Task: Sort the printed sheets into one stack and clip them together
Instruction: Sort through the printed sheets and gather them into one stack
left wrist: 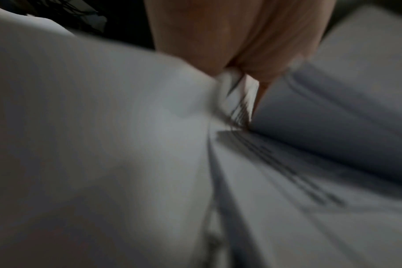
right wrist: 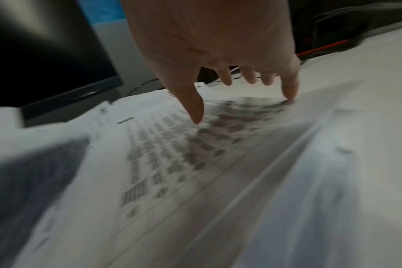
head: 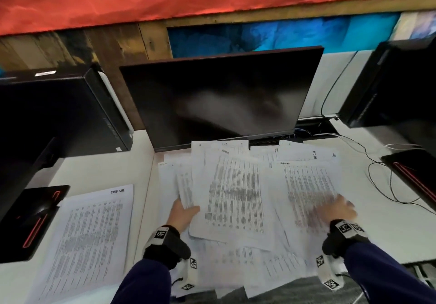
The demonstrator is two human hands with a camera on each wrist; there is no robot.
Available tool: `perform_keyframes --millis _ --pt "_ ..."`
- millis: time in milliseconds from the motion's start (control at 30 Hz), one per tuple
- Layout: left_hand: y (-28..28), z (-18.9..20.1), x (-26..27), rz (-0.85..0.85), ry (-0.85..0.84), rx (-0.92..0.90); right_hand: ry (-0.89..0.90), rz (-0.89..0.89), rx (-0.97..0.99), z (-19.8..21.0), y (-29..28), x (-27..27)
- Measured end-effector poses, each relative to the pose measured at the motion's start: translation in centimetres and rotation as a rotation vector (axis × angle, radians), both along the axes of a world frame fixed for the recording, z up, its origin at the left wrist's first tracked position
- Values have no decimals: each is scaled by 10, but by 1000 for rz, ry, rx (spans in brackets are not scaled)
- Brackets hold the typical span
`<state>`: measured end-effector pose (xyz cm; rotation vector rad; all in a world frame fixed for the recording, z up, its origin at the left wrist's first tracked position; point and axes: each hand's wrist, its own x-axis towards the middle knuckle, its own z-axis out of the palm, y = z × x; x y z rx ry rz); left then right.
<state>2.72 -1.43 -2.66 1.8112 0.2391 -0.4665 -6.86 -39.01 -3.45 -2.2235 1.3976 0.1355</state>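
Both hands work the messy papers point(head: 236, 192): left hand point(head: 182, 214) grips some, right hand point(head: 339, 209) lies flat. Nothing clipped yet.

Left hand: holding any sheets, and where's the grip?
Yes. The left hand pinches a few printed sheets at their near edge, on the left of the pile. The right hand holds nothing; spread fingers rest on a sheet.

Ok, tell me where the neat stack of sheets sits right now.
In the head view the neat stack lies on the desk's left side, left of the left hand, beside the black mouse pad.
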Motion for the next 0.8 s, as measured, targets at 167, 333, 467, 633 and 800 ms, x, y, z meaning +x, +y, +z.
perform_keyframes --millis 167,333,467,633,800 --pt "2 -4 -15 96 95 -110 144 -90 78 -6 -37 -14" --pt "-27 -18 -20 139 133 -179 190 22 79 7 -22 -7" --pt "-55 -24 -21 170 164 -182 175 148 19 3 6 5" --pt "-82 -23 -20 139 146 -57 -92 286 274 -11 16 14" --pt "-101 -20 -17 83 155 61 -48 271 422 -8 13 27"
